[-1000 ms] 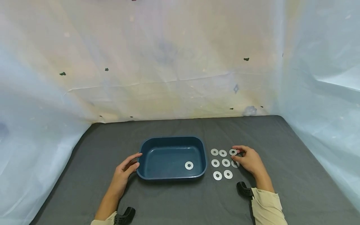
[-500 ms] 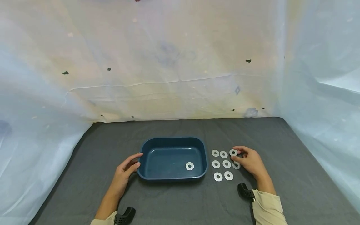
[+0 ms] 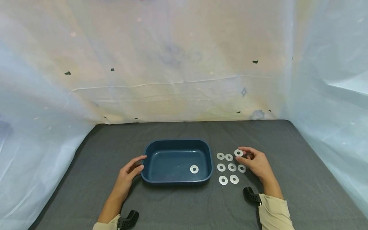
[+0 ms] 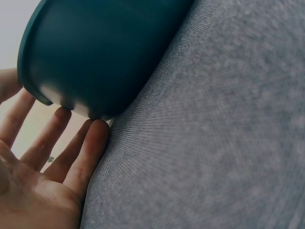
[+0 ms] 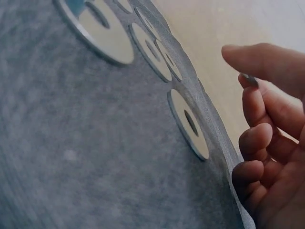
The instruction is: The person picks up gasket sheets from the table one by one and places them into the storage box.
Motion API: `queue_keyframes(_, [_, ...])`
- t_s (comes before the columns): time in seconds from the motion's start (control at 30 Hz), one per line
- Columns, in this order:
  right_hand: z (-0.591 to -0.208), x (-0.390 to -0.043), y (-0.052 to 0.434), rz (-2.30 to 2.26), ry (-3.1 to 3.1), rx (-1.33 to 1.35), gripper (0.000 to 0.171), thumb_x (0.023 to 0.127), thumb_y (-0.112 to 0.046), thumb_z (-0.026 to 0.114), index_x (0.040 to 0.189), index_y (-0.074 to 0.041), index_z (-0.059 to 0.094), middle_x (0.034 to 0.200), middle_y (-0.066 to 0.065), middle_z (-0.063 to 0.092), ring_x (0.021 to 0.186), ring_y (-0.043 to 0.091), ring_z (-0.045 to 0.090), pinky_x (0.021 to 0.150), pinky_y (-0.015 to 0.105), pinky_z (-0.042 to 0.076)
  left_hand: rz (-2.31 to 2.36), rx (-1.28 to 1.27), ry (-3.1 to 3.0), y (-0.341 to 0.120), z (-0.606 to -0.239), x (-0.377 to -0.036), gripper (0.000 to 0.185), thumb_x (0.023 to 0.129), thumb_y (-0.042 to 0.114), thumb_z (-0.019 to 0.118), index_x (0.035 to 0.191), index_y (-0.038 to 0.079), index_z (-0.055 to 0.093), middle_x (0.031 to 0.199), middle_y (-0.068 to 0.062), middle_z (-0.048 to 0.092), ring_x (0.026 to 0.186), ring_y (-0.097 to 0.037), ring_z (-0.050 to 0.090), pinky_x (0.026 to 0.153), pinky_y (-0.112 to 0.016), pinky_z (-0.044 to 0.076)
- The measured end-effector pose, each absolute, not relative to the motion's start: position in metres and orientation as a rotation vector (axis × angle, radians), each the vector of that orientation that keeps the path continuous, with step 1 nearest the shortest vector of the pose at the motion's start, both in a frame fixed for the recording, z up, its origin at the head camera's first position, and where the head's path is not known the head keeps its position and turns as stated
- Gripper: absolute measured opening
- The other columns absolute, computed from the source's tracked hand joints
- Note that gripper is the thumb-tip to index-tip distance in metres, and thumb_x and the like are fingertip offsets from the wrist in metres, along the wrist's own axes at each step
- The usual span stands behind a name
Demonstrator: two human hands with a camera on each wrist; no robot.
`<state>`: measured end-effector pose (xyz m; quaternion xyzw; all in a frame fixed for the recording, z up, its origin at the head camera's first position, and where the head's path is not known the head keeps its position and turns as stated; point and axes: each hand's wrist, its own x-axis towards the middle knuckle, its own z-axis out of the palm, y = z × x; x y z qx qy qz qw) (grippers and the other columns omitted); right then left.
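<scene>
A dark blue rectangular basin (image 3: pixel 169 164) stands on the grey cloth, with one flat metal washer (image 3: pixel 194 169) lying inside at its right. My left hand (image 3: pixel 126 177) rests against the basin's left end; in the left wrist view its fairly straight fingertips touch the outer wall (image 4: pixel 95 57) below the rim. Right of the basin, my right hand (image 3: pixel 257 163) pinches a washer (image 3: pixel 238 153) between thumb and finger, raised over the cloth. Only a sliver of that held washer (image 5: pixel 249 80) shows in the right wrist view. The other right fingers are curled.
Several more washers (image 3: pixel 232 167) lie in loose rows between the basin and my right hand. The nearest one to that hand is a single washer (image 3: pixel 241 168). Pale sheeting (image 3: pixel 178 105) hangs behind the table and at both sides.
The washer in my right fingers has risen slightly from the cloth, away from the washer beneath it, which now shows whole. My left hand and the basin have stayed put.
</scene>
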<state>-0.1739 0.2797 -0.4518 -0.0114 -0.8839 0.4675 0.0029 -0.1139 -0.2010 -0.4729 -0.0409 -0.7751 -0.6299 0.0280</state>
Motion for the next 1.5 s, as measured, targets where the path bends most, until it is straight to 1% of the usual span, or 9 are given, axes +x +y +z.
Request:
queue_keyframes(0.3, [-0.453, -0.174, 0.280, 1.440, -2.757, 0.018, 0.046, 0.083, -0.032, 0.081, 0.123, -0.013, 0.068, 0.090, 0.000, 0.055, 0.067, 0.004, 0.044, 0.062, 0.025, 0.037, -1.925, -0.112, -2.412, -0.201, -0.473, -0.115, 0.040, 0.103, 0.022, 0.055, 0.141, 0.010, 0.055, 0.136, 0.012, 0.057, 0.117, -0.003, 0.054, 0.087, -0.021, 0.046])
queue_keyframes(0.43, [-0.454, -0.173, 0.280, 1.474, -2.744, 0.064, 0.046, 0.084, -0.034, 0.081, 0.122, -0.013, 0.068, 0.092, 0.003, 0.054, 0.068, 0.003, 0.043, 0.062, 0.025, 0.037, -1.928, -0.122, -2.409, -0.201, -0.474, -0.115, 0.040, 0.104, 0.022, 0.054, 0.141, 0.009, 0.054, 0.135, 0.013, 0.056, 0.116, -0.003, 0.055, 0.087, -0.022, 0.046])
queue_keyframes(0.6, [-0.453, -0.173, 0.279, 1.517, -2.715, 0.105, 0.044, 0.085, -0.032, 0.080, 0.121, -0.011, 0.067, 0.094, 0.006, 0.053, 0.069, 0.002, 0.042, 0.062, 0.024, 0.037, -1.931, -0.122, -2.409, -0.201, -0.474, -0.115, 0.040, 0.104, 0.022, 0.054, 0.141, 0.009, 0.054, 0.135, 0.014, 0.056, 0.116, -0.001, 0.054, 0.087, -0.022, 0.046])
queue_keyframes(0.7, [-0.453, -0.174, 0.278, 1.532, -2.699, 0.117, 0.042, 0.085, -0.030, 0.080, 0.120, -0.011, 0.068, 0.092, 0.004, 0.052, 0.068, 0.001, 0.042, 0.061, 0.024, 0.037, -1.935, -0.121, -2.407, -0.201, -0.474, -0.115, 0.040, 0.104, 0.022, 0.054, 0.141, 0.009, 0.054, 0.135, 0.014, 0.056, 0.116, -0.001, 0.055, 0.087, -0.021, 0.047])
queue_keyframes(0.93, [-0.451, -0.174, 0.276, 1.609, -2.639, 0.151, 0.041, 0.085, -0.024, 0.080, 0.120, -0.009, 0.067, 0.087, -0.007, 0.050, 0.069, 0.000, 0.044, 0.062, 0.022, 0.039, -1.940, -0.115, -2.403, -0.201, -0.474, -0.115, 0.040, 0.103, 0.022, 0.055, 0.141, 0.009, 0.054, 0.136, 0.015, 0.056, 0.117, -0.001, 0.054, 0.087, -0.021, 0.047])
queue_keyframes(1.1, [-0.449, -0.173, 0.274, 1.635, -2.595, 0.184, 0.040, 0.085, -0.021, 0.080, 0.120, -0.008, 0.067, 0.083, -0.009, 0.048, 0.068, 0.000, 0.042, 0.061, 0.023, 0.039, -1.931, -0.106, -2.404, -0.202, -0.475, -0.115, 0.040, 0.103, 0.022, 0.055, 0.141, 0.009, 0.055, 0.134, 0.016, 0.056, 0.115, -0.001, 0.055, 0.086, -0.021, 0.047])
queue_keyframes(1.23, [-0.445, -0.173, 0.271, 1.621, -2.590, 0.215, 0.039, 0.086, -0.021, 0.080, 0.120, -0.007, 0.066, 0.082, -0.009, 0.047, 0.067, 0.001, 0.042, 0.060, 0.024, 0.039, -1.928, -0.102, -2.402, -0.202, -0.475, -0.114, 0.039, 0.103, 0.022, 0.055, 0.140, 0.009, 0.055, 0.133, 0.016, 0.057, 0.115, -0.001, 0.055, 0.086, -0.021, 0.047])
queue_keyframes(1.37, [-0.441, -0.171, 0.269, 1.604, -2.619, 0.227, 0.039, 0.087, -0.023, 0.079, 0.120, -0.008, 0.066, 0.084, -0.007, 0.048, 0.068, 0.002, 0.043, 0.060, 0.024, 0.039, -1.930, -0.098, -2.403, -0.202, -0.475, -0.114, 0.040, 0.103, 0.022, 0.055, 0.141, 0.008, 0.055, 0.133, 0.017, 0.057, 0.115, 0.000, 0.055, 0.086, -0.021, 0.047])
queue_keyframes(1.5, [-0.437, -0.171, 0.265, 1.602, -2.639, 0.242, 0.039, 0.087, -0.024, 0.078, 0.120, -0.008, 0.066, 0.085, -0.004, 0.049, 0.068, 0.003, 0.043, 0.060, 0.024, 0.038, -1.931, -0.095, -2.405, -0.201, -0.475, -0.113, 0.040, 0.103, 0.022, 0.055, 0.141, 0.008, 0.055, 0.133, 0.016, 0.057, 0.115, 0.000, 0.055, 0.086, -0.021, 0.047])
